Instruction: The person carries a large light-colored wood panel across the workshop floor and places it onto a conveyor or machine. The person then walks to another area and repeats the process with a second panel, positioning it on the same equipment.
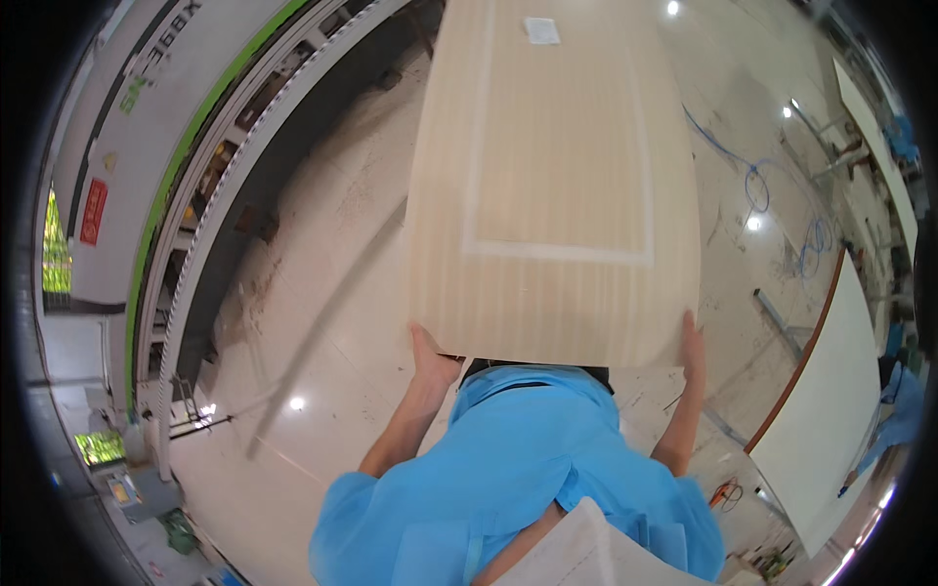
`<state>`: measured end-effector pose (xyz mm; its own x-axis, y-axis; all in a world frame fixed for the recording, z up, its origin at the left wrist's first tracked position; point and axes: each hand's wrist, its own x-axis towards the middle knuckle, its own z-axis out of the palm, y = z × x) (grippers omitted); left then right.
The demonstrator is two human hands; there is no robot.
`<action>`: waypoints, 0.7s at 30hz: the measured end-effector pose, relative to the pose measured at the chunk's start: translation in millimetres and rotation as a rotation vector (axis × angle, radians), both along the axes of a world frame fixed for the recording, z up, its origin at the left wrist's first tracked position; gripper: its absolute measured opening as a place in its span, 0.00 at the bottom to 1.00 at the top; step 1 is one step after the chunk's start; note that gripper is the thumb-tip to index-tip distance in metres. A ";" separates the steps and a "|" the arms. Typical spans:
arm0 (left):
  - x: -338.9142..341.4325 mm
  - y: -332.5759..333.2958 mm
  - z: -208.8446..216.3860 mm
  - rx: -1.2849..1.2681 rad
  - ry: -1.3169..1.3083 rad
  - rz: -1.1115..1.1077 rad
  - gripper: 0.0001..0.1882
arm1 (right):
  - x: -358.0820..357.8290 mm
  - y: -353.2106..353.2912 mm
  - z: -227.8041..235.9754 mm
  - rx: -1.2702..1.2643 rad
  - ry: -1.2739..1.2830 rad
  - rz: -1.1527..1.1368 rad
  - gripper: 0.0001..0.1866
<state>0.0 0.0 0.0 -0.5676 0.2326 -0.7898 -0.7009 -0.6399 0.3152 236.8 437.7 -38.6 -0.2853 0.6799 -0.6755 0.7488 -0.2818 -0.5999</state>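
Observation:
A large light wood-grain panel (552,166) stretches away from my waist, with a paler rectangular outline on its face. Toward its far end lies a small white paper label (541,31). My left hand (435,359) grips the near left corner, thumb along the edge and fingers partly hidden beneath the panel. At the near right corner, my right hand (692,344) holds the side edge; its fingers lie along and under that edge and are partly hidden.
A long grey machine with a green stripe (200,122) runs along the left. To the right, a white board with a brown edge (831,391) rests on metal supports, with a person in blue (897,415) beside it. Blue hose (757,186) loops across the glossy floor.

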 end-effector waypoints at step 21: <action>59.1 -308.5 -6.8 -0.097 -0.141 -0.167 0.37 | 194.1 -407.3 4.0 0.093 0.218 -0.151 0.43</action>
<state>59.1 -308.5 -6.8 -0.4099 0.2336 -0.8817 -0.8360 -0.4829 0.2607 430.9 30.4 -34.6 -0.3072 0.7823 -0.5420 0.5531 -0.3167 -0.7706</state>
